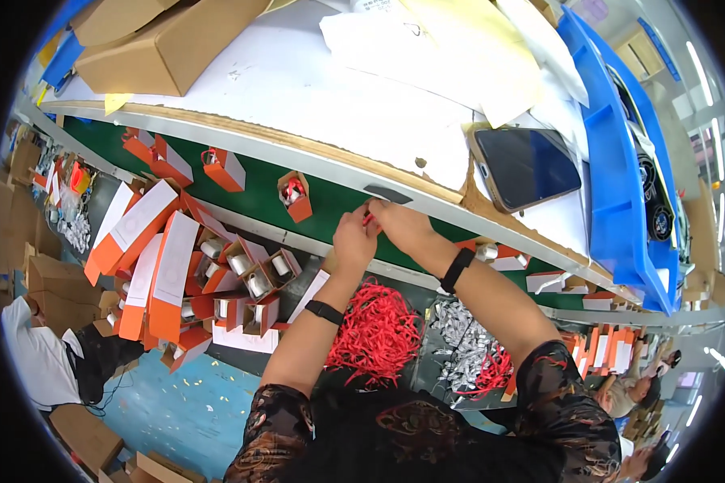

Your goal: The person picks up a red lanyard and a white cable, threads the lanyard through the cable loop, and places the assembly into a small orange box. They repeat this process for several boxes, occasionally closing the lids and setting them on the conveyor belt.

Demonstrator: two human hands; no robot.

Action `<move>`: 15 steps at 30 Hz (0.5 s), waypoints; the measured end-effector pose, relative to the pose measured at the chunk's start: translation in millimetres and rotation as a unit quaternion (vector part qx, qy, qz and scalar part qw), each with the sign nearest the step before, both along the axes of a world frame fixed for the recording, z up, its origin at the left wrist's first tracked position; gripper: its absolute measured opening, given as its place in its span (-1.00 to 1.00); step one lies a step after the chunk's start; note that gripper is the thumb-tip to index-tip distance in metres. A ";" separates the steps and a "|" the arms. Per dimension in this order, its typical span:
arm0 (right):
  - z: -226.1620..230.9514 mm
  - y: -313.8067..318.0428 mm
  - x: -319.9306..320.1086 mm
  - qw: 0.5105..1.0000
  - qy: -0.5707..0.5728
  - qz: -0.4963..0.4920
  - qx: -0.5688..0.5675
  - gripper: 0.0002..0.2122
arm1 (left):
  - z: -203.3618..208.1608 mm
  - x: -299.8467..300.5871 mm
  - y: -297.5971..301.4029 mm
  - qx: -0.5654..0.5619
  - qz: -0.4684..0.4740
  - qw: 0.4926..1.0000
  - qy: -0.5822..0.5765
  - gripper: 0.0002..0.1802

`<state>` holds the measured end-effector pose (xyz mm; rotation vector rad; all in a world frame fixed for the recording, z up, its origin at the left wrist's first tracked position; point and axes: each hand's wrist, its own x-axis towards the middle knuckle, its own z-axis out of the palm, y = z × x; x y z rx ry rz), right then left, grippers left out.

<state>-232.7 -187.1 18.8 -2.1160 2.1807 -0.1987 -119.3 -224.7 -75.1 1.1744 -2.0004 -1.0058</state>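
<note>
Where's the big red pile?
In the head view, the red pile lies just below the middle, under the left hand in the picture and left of the silver pile.

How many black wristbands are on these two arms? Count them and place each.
2: the left wristband, behind the left hand, and the right wristband, behind the right hand. Both show plainly.
</note>
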 end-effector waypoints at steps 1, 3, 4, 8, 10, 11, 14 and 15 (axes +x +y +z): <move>-15.0 3.2 -4.1 0.998 0.018 0.043 -0.031 -0.89 | -1.4 -0.6 2.8 -0.001 -0.001 1.000 -0.001 -0.67; -24.1 2.1 2.6 0.997 0.020 0.053 -0.045 -0.89 | -3.6 3.2 7.8 -0.027 0.032 0.997 0.059 -0.73; -28.0 0.9 4.9 0.996 0.025 0.062 -0.058 -0.89 | -6.6 5.2 6.7 -0.028 0.034 0.997 0.058 -0.73; -53.2 0.3 6.5 0.993 0.084 0.032 -0.076 -0.92 | -12.5 17.3 1.6 -0.007 0.008 0.999 0.041 -0.69; -60.0 1.1 6.8 0.992 0.103 0.029 -0.071 -0.91 | -8.4 16.7 -0.3 -0.013 -0.002 1.000 0.019 -0.66; -58.4 1.4 11.6 0.991 0.120 0.025 -0.062 -0.89 | -6.2 17.1 0.7 -0.026 0.022 0.998 0.043 -0.66; -51.0 4.6 24.9 0.986 0.162 0.030 -0.031 -0.86 | 0.5 16.2 0.2 -0.046 0.049 0.994 0.087 -0.70; -51.4 6.4 26.1 0.987 0.156 0.023 -0.043 -0.82 | 3.7 14.8 0.1 -0.050 0.053 0.992 0.107 -0.73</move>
